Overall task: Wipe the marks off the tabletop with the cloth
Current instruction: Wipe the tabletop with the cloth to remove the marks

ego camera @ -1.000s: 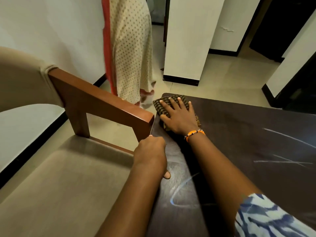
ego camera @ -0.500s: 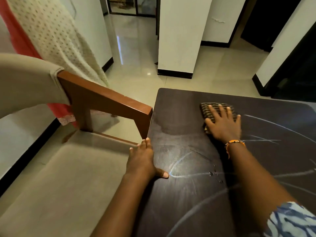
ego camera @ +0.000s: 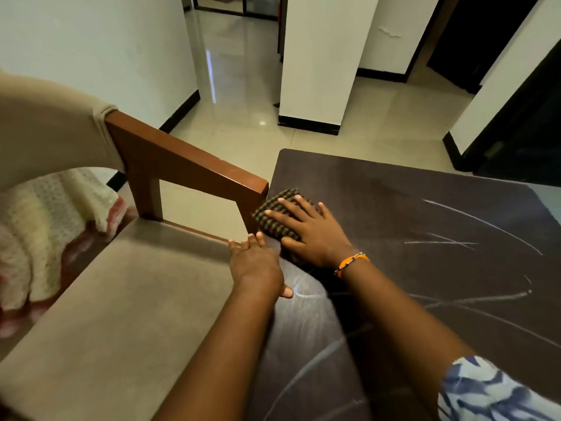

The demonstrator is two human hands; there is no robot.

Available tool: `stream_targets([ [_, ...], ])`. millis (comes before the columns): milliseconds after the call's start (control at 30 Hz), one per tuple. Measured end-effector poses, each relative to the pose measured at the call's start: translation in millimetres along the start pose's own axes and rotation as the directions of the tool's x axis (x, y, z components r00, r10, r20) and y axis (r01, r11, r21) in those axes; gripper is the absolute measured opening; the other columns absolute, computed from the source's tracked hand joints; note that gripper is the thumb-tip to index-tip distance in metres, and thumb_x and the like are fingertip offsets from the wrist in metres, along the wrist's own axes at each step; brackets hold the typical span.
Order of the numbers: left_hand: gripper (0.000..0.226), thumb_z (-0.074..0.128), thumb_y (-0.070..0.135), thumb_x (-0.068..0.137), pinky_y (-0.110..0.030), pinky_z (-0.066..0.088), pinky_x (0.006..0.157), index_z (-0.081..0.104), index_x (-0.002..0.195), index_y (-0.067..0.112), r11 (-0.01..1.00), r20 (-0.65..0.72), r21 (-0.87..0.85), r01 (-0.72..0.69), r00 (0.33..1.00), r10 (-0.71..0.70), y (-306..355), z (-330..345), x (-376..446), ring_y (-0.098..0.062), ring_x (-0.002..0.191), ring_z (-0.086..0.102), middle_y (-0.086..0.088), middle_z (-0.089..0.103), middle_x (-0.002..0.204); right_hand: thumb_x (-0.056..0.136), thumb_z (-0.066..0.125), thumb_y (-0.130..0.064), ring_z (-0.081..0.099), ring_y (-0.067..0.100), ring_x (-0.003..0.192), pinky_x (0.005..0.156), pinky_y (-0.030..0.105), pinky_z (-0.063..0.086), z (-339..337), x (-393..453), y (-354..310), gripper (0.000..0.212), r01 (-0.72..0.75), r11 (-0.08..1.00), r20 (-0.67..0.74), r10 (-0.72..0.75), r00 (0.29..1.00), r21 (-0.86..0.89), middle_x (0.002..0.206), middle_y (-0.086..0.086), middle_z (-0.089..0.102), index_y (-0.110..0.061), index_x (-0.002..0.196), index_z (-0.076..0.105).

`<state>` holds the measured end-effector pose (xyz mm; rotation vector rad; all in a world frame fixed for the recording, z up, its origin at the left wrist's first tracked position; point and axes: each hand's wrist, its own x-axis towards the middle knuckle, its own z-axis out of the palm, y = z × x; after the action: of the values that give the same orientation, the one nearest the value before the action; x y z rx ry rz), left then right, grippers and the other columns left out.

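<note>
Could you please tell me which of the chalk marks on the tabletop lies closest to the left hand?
The short curved mark right at the thumb of the left hand, near the tabletop edge. The other marks lie farther right, beyond the right hand pressing the cloth.

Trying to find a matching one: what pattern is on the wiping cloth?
The cloth has a small dark brown and tan check, seen in the head view.

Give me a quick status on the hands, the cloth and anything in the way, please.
Right hand flat on cloth, near table's left edge. Left hand rests on that edge. Marks remain at right. Chair arm close beside cloth.
</note>
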<state>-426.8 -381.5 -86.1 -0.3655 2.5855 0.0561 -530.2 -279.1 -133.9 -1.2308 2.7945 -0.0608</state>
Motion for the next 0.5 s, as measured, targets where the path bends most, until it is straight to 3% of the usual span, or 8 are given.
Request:
stream_targets([
  [133, 0.118, 0.065, 0.058, 0.074, -0.045, 0.004, 0.118, -0.007, 0.147, -0.001, 1.0, 0.016, -0.018, 0.01, 1.0, -0.009, 0.1, 0.7, -1.2, -0.028, 0.147, 0.005, -0.016, 0.003, 0.158, 0.08, 0.017, -0.058, 0.001, 0.017, 0.146, 0.114, 0.051, 0.005, -1.3, -33.1, 55.1, 0.065, -0.291, 0.956, -0.048, 0.292, 0.955, 0.03, 0.158, -0.01, 0.008, -0.048, 0.144, 0.01],
  [233, 0.119, 0.065, 0.058, 0.074, -0.044, 0.004, 0.118, -0.007, 0.147, -0.003, 1.0, 0.008, -0.016, 0.007, 1.0, -0.007, -0.3, 2.4, 0.0, -0.029, 0.147, 0.005, -0.018, 0.004, 0.158, 0.094, 0.033, -0.047, 0.003, 0.02, 0.146, 0.115, 0.054, 0.004, -2.9, -64.6, 93.9, 0.055, -0.548, 0.835, -0.066, 0.55, 0.833, 0.05, 0.158, -0.006, 0.009, -0.045, 0.145, 0.013],
  [300, 0.118, 0.065, 0.058, 0.074, -0.043, 0.006, 0.118, -0.005, 0.147, -0.003, 1.0, -0.007, -0.002, -0.012, 1.0, 0.012, -0.2, 1.9, -2.0, -0.03, 0.146, 0.007, -0.018, 0.006, 0.157, 0.095, 0.033, -0.046, 0.0, 0.022, 0.146, 0.115, 0.055, 0.0, -4.5, -71.6, 95.3, 0.055, -0.662, 0.745, -0.044, 0.667, 0.744, 0.089, 0.159, -0.004, 0.008, -0.043, 0.146, 0.013],
  [400, 0.117, 0.065, 0.057, 0.075, -0.043, 0.006, 0.118, -0.005, 0.147, -0.003, 0.999, -0.017, -0.027, -0.031, 0.999, 0.03, -1.1, 1.7, -4.3, -0.03, 0.146, 0.007, -0.018, 0.006, 0.158, 0.096, 0.029, -0.048, -0.005, 0.025, 0.145, 0.113, 0.056, -0.006, -5.0, -57.6, 71.8, 0.055, -0.719, 0.684, -0.01, 0.725, 0.688, 0.125, 0.159, -0.002, 0.002, -0.041, 0.147, 0.01],
  [500, 0.118, 0.066, 0.057, 0.075, -0.044, 0.005, 0.118, -0.006, 0.147, -0.003, 0.997, -0.017, -0.063, -0.035, 0.999, 0.034, -3.8, 3.7, -3.3, -0.03, 0.146, 0.006, -0.018, 0.004, 0.158, 0.096, 0.029, -0.049, -0.006, 0.027, 0.145, 0.113, 0.057, -0.006, -4.6, -27.3, 35.2, 0.056, -0.657, 0.744, -0.031, 0.664, 0.747, 0.121, 0.159, -0.002, 0.001, -0.04, 0.147, 0.009],
])
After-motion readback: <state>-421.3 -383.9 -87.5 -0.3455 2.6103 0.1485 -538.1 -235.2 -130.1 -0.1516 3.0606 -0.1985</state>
